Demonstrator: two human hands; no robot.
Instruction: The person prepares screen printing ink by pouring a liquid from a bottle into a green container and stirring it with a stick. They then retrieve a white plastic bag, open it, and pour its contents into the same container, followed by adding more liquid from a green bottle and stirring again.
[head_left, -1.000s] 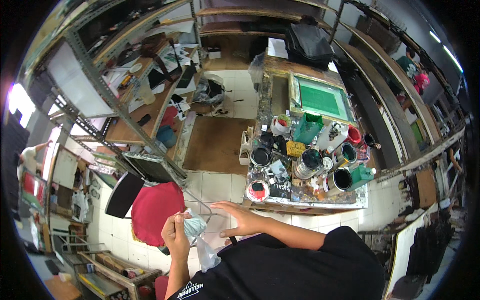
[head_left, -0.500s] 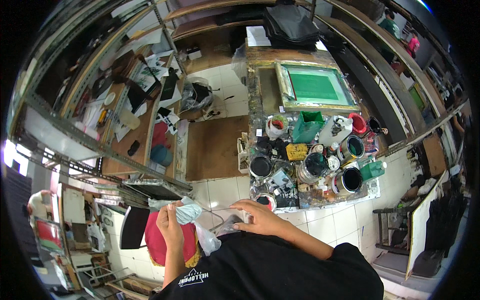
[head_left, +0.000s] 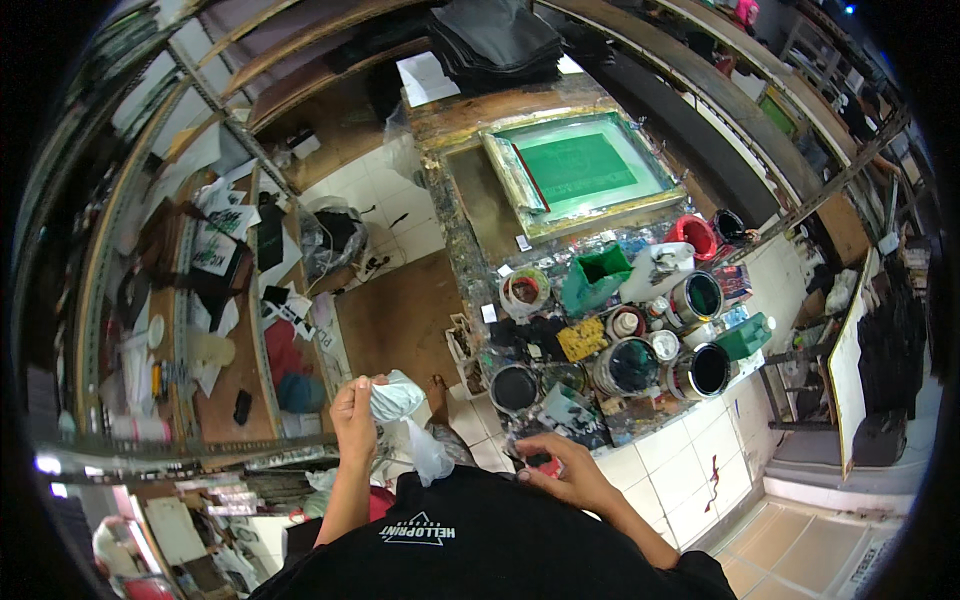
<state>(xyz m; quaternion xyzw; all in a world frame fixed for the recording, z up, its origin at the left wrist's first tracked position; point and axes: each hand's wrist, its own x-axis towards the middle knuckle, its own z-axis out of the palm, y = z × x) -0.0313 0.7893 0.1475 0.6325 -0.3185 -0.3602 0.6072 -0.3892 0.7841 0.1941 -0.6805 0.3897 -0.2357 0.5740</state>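
Observation:
Pinched in my left hand is the top of a thin, pale plastic bag. Its bunched upper part bulges beside my fingers, and a clear tail hangs down in front of my shirt; I cannot tell what is inside. My right hand is raised over the near side of the worktable, fingers apart and curved, holding nothing. Just behind its fingertips, partly hidden, is a small tub with red in it. An open can of dark ink stands on the table beyond.
Several ink cans, a green cut-open jug, a yellow sponge and a red tub crowd the worktable. Behind them lies a framed printing screen with a green area. Metal-framed shelves hold papers on the left.
My view has turned and moved toward the worktable, so the table now sits nearer and further left. The bag stays in my left hand; my right hand remains apart from it.

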